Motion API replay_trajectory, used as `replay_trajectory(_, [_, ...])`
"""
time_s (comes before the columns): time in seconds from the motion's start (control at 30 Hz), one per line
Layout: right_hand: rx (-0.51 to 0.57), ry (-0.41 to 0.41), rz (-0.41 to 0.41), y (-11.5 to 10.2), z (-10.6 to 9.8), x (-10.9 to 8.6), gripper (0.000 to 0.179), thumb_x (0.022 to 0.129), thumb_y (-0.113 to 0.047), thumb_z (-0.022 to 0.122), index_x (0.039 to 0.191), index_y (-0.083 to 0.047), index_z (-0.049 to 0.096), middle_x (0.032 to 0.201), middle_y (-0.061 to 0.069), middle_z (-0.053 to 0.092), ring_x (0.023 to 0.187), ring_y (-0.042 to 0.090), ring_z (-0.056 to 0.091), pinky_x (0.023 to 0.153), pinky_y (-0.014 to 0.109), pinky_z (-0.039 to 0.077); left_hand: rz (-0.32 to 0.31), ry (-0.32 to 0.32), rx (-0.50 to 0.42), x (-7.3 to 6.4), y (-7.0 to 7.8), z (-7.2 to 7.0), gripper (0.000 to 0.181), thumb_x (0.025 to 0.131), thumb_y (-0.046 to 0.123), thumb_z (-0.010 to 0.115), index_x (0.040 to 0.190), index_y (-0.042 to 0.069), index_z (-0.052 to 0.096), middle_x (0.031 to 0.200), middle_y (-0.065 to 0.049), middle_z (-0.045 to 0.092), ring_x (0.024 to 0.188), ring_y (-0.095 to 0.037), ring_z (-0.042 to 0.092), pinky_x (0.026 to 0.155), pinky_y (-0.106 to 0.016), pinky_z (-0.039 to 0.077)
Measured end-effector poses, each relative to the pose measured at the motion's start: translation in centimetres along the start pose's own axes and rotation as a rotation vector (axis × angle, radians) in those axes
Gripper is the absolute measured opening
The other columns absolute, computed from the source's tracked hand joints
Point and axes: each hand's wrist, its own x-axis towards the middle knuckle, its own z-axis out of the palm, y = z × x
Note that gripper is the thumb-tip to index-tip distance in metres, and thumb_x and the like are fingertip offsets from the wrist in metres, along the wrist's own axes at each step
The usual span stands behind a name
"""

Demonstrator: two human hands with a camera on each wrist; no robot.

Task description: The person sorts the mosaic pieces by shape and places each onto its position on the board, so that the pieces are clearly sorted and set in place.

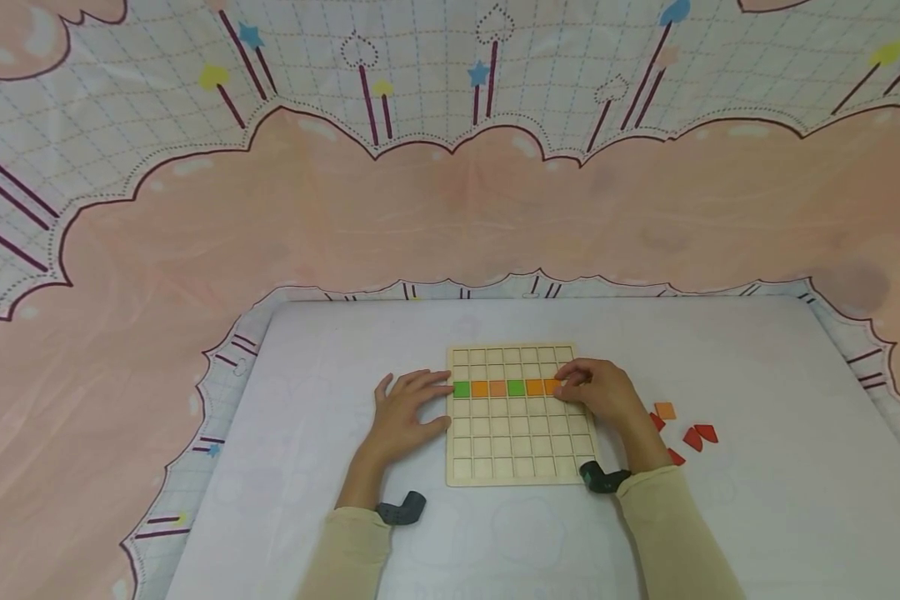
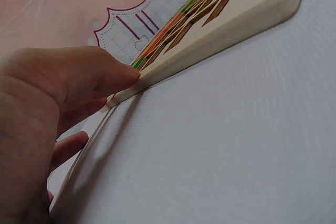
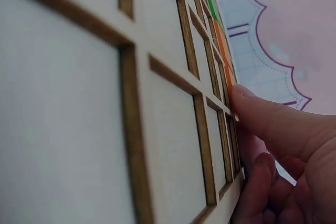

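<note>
A pale wooden grid board point(image 1: 521, 446) lies flat on the white table. One row across it holds square tiles, among them a green tile point(image 1: 461, 389), an orange tile point(image 1: 480, 389), a peach tile point(image 1: 498, 388) and a second green tile point(image 1: 516, 387). At the row's right end, thumb and fingertips of my right hand point(image 1: 596, 392) pinch an orange square tile point(image 1: 551, 387) at its cell; the fingertips partly cover it. My left hand point(image 1: 405, 417) has its fingers spread, with thumb point(image 2: 123, 74) and fingertips touching the board's left edge.
Right of the board, partly behind the right forearm, lie a loose orange square point(image 1: 665, 410) and several red pieces point(image 1: 707, 433) with a curved side. Dark wrist-worn devices point(image 1: 603, 477) sit at both wrists. A patterned cloth point(image 1: 450, 217) hangs behind the table.
</note>
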Motion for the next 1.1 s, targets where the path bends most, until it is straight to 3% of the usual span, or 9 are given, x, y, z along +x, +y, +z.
replay_trajectory(0.53, [0.059, -0.029, -0.011, 1.0, -1.2, -0.6, 0.036, 0.088, -0.026, 0.079, 0.120, -0.013, 0.071, 0.100, 0.004, 0.070, 0.093, 0.021, 0.059, 0.080, 0.030, 0.047, -0.011, -0.017, 0.003, 0.1, 0.1, -0.1, 0.046, 0.083, 0.031, 0.076, 0.128, 0.026, 0.071, 0.149, 0.010, 0.058, 0.144, -0.024, 0.043, 0.120, -0.066, 0.006])
replay_trajectory(0.7, [0.058, -0.052, 0.014, 1.2, -3.1, -1.3, 0.037, 0.091, -0.033, 0.075, 0.123, -0.014, 0.070, 0.111, 0.008, 0.068, 0.101, 0.023, 0.058, 0.080, 0.030, 0.050, -0.008, -0.016, 0.008, 0.1, 0.1, -0.1, 0.046, 0.084, 0.031, 0.076, 0.129, 0.026, 0.071, 0.149, 0.011, 0.058, 0.144, -0.024, 0.043, 0.119, -0.066, 0.007])
replay_trajectory(1.1, [-0.106, -0.044, 0.115, 3.5, -9.2, -3.5, 0.051, 0.093, -0.050, 0.069, 0.129, -0.014, 0.065, 0.124, 0.015, 0.063, 0.109, 0.032, 0.055, 0.078, 0.036, 0.051, -0.008, -0.007, 0.001, 0.0, 0.3, -0.3, 0.046, 0.083, 0.032, 0.075, 0.128, 0.026, 0.071, 0.149, 0.010, 0.058, 0.143, -0.024, 0.044, 0.119, -0.066, 0.006])
